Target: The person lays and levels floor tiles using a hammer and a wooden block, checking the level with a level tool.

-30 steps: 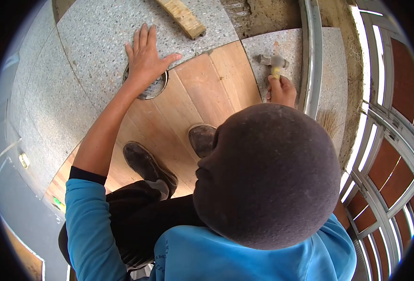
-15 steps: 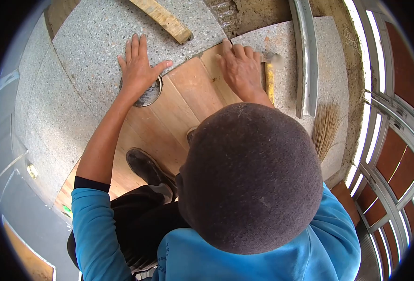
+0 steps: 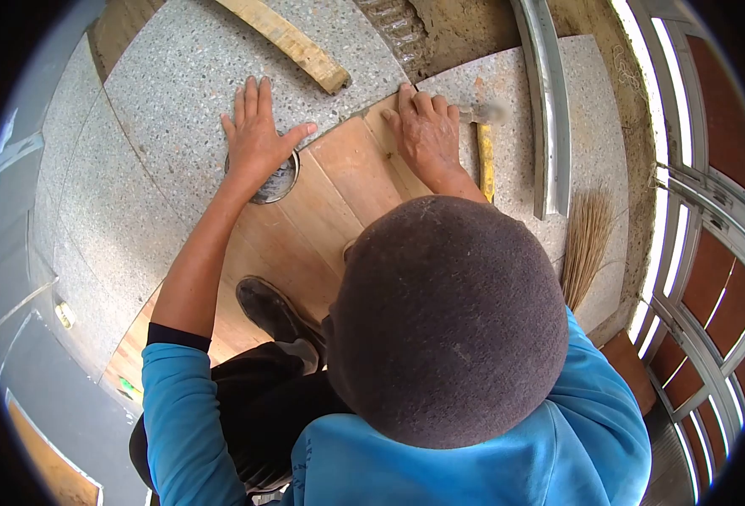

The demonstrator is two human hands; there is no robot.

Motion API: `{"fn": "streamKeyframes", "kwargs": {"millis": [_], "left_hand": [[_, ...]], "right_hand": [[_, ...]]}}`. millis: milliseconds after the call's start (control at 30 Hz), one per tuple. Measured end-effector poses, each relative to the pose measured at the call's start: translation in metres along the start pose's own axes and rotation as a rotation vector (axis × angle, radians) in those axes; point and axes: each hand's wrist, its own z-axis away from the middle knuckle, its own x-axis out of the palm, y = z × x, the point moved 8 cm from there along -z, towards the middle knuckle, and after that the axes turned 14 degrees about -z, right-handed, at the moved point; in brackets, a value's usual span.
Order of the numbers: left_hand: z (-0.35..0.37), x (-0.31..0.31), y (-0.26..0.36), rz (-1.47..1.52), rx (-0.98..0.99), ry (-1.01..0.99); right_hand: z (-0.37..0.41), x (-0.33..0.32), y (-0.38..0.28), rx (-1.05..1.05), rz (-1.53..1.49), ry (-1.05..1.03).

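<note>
My left hand [image 3: 257, 145] lies flat with fingers spread on a large speckled terrazzo tile [image 3: 178, 93]. Its wrist passes over a round dark container [image 3: 278, 181] with a pale rim. At the tile's right corner, my right hand [image 3: 429, 135] presses down, its index finger along the joint with a second speckled tile [image 3: 501, 80]. The thumb stands apart and the other fingers are bent, tips partly hidden; no held object shows. Just right of that hand lies a hammer [image 3: 485, 160] with a yellow handle and a blurred head.
A worn wooden bar [image 3: 292, 42] rests on the large tile. A long metal channel [image 3: 548, 118] crosses the right tile, beside a straw brush [image 3: 588, 244]. Rough ridged mortar [image 3: 457, 34] shows behind. Wood-look flooring [image 3: 305, 211] lies under my shoe [image 3: 267, 308]. Metal-framed panels [image 3: 718, 244] stand right.
The view has shifted slightly, so the tiles and tools appear lower. My right hand has moved a little left, away from the hammer. My left hand stays flat on the tile.
</note>
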Motion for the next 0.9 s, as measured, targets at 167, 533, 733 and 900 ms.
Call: {"fn": "streamKeyframes", "kwargs": {"millis": [167, 533, 733, 900], "left_hand": [[-0.001, -0.006, 0.0, 0.021, -0.027, -0.073], [-0.085, -0.085, -0.015, 0.551, -0.464, 0.005], [-0.111, -0.081, 0.005, 0.433, -0.518, 0.19], [-0.113, -0.091, 0.021, 0.348, -0.488, 0.233]], "right_hand": [[-0.002, -0.027, 0.006, 0.057, -0.038, -0.056], [0.092, -0.073, 0.106, 0.715, -0.183, -0.056], [0.097, -0.063, 0.122, 0.744, -0.412, 0.01], [0.085, -0.073, 0.099, 1.102, -1.015, -0.069]]}}
